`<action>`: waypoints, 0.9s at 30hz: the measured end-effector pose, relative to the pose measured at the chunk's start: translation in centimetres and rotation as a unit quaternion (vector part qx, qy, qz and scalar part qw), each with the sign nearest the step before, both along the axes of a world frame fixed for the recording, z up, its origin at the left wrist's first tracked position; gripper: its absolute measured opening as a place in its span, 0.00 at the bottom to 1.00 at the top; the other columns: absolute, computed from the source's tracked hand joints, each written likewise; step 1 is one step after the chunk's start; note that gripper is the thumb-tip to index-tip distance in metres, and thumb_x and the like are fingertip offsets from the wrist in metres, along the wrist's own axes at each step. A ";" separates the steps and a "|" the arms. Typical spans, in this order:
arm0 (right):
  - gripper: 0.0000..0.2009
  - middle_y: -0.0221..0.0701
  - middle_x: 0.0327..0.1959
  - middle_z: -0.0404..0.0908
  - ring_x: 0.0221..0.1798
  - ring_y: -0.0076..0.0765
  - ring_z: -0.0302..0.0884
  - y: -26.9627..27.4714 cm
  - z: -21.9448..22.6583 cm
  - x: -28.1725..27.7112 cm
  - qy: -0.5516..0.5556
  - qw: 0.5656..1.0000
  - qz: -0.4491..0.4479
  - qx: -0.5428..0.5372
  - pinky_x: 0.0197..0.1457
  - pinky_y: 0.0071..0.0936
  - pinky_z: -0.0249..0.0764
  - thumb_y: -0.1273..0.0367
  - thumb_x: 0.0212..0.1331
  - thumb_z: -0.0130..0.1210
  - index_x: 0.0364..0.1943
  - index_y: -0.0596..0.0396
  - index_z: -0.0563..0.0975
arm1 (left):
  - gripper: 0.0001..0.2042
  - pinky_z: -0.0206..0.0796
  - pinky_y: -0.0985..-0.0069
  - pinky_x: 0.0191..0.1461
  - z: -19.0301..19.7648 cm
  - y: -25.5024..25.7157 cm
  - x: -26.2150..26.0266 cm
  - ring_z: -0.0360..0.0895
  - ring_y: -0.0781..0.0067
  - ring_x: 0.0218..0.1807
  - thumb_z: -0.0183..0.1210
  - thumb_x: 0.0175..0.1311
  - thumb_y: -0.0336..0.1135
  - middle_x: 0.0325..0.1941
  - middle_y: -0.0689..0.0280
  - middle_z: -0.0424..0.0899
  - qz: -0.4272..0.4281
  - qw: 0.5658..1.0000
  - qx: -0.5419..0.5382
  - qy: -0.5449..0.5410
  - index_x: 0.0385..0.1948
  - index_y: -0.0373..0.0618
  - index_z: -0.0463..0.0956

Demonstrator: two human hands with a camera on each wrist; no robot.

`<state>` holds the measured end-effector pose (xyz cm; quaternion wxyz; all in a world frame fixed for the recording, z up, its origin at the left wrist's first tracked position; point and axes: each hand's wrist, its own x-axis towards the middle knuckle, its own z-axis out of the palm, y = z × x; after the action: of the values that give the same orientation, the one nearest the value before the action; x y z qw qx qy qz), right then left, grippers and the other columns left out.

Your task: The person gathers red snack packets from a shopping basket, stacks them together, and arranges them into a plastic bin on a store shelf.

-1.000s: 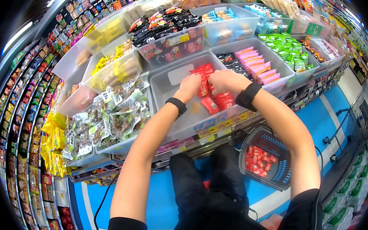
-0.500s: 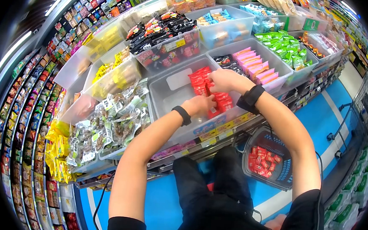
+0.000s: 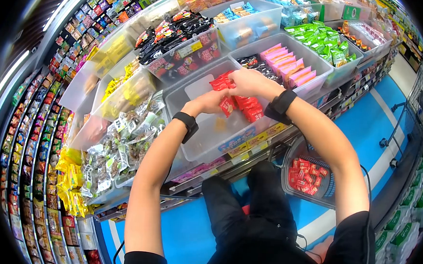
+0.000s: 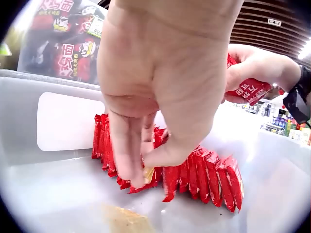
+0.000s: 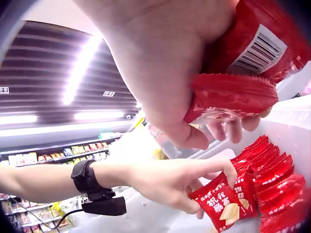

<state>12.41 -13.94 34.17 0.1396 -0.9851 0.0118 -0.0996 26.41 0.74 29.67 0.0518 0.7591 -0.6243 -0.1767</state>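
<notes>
In the right wrist view my left hand point(image 5: 163, 182) pinches a small red snack packet point(image 5: 218, 203) between thumb and fingers, just beside the row. My right hand point(image 3: 249, 83) is above the row and grips several red snack packets point(image 5: 235, 94), one showing a barcode label. Below both hands, a row of red packets point(image 4: 216, 179) stands on edge in a translucent plastic bin point(image 3: 198, 143). From the left wrist, the left hand's fingers reach down at the middle of that row, hiding part of it.
A dark shopping basket point(image 3: 309, 200) with loose red packets point(image 3: 307, 175) stands on the floor by the right leg. Neighbouring bins hold pink packets point(image 3: 288, 64), green packets point(image 3: 319, 39) and clear bags point(image 3: 123, 143). A wire cart point(image 3: 413, 113) stands at right.
The left hand dipped to the front of the row, then moved back and left, now with a red packet. The right hand has stayed over the row. The head view has shifted slightly.
</notes>
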 end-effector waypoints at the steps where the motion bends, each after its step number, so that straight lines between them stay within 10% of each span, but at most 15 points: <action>1: 0.20 0.47 0.35 0.83 0.43 0.54 0.81 0.1 0.0 0.2 -0.001 1.000 0.001 -0.001 0.49 0.43 0.77 0.55 0.50 0.62 0.37 0.60 0.81 | 0.28 0.71 0.63 0.46 -0.3 -0.1 -0.1 0.80 0.54 0.40 0.62 0.46 0.22 0.40 0.58 0.81 0.001 1.000 -0.001 -0.001 0.52 0.40 0.63; 3: 0.19 0.47 0.35 0.83 0.43 0.53 0.81 0.4 -0.1 0.6 -0.014 1.000 -0.017 -0.004 0.49 0.43 0.77 0.56 0.50 0.62 0.36 0.60 0.81 | 0.28 0.74 0.62 0.43 -1.1 -0.1 -0.5 0.82 0.54 0.40 0.61 0.47 0.24 0.38 0.55 0.81 0.049 0.961 -0.003 -0.273 0.53 0.38 0.62; 7: 0.18 0.49 0.30 0.82 0.38 0.56 0.81 0.0 -1.1 1.4 -0.033 0.999 -0.006 0.009 0.45 0.45 0.77 0.57 0.51 0.59 0.34 0.62 0.79 | 0.29 0.75 0.62 0.42 -0.6 -0.2 -0.5 0.82 0.52 0.42 0.65 0.47 0.30 0.38 0.52 0.82 0.124 0.948 -0.064 -0.285 0.52 0.37 0.63; 11: 0.18 0.50 0.32 0.82 0.39 0.55 0.81 -0.3 -1.7 1.4 -0.032 0.999 -0.007 0.018 0.46 0.45 0.76 0.59 0.51 0.58 0.35 0.62 0.79 | 0.31 0.77 0.65 0.35 0.9 0.7 -0.4 0.83 0.54 0.29 0.73 0.42 0.44 0.28 0.50 0.83 0.198 0.967 0.095 -0.133 0.44 0.34 0.68; 14: 0.18 0.48 0.35 0.82 0.42 0.54 0.81 -0.3 -1.1 1.1 -0.015 0.999 -0.023 0.022 0.49 0.44 0.76 0.59 0.50 0.59 0.37 0.61 0.80 | 0.30 0.76 0.69 0.30 -0.9 0.9 0.0 0.83 0.60 0.22 0.73 0.45 0.46 0.22 0.55 0.82 0.076 0.943 -0.153 -0.287 0.42 0.33 0.68; 16: 0.18 0.47 0.38 0.83 0.45 0.53 0.81 -0.2 -1.0 0.8 0.000 0.999 -0.037 0.024 0.52 0.43 0.76 0.58 0.50 0.59 0.38 0.59 0.81 | 0.27 0.77 0.71 0.31 -0.7 -0.2 -1.0 0.84 0.63 0.25 0.70 0.49 0.49 0.23 0.56 0.84 0.288 0.956 0.037 -0.042 0.38 0.31 0.73; 21: 0.21 0.48 0.39 0.83 0.46 0.54 0.80 -1.2 -1.5 1.5 -0.110 0.986 -0.053 0.112 0.53 0.42 0.76 0.58 0.50 0.58 0.44 0.61 0.80 | 0.21 0.79 0.71 0.33 -6.1 -2.9 0.6 0.85 0.65 0.26 0.62 0.61 0.47 0.28 0.56 0.86 0.303 0.945 0.029 0.124 0.26 0.32 0.81; 27: 0.16 0.47 0.32 0.81 0.37 0.50 0.80 -1.5 -1.6 0.8 -0.161 0.974 -0.044 0.153 0.45 0.37 0.75 0.63 0.50 0.58 0.38 0.64 0.79 | 0.21 0.77 0.73 0.29 -4.0 -3.1 -0.8 0.84 0.68 0.25 0.64 0.58 0.48 0.25 0.58 0.85 0.334 0.939 0.046 0.073 0.24 0.34 0.81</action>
<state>13.24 -15.42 32.55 0.2840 -0.9215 0.0479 -0.2605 25.60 -2.40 25.68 0.1183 0.9105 -0.3205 -0.2330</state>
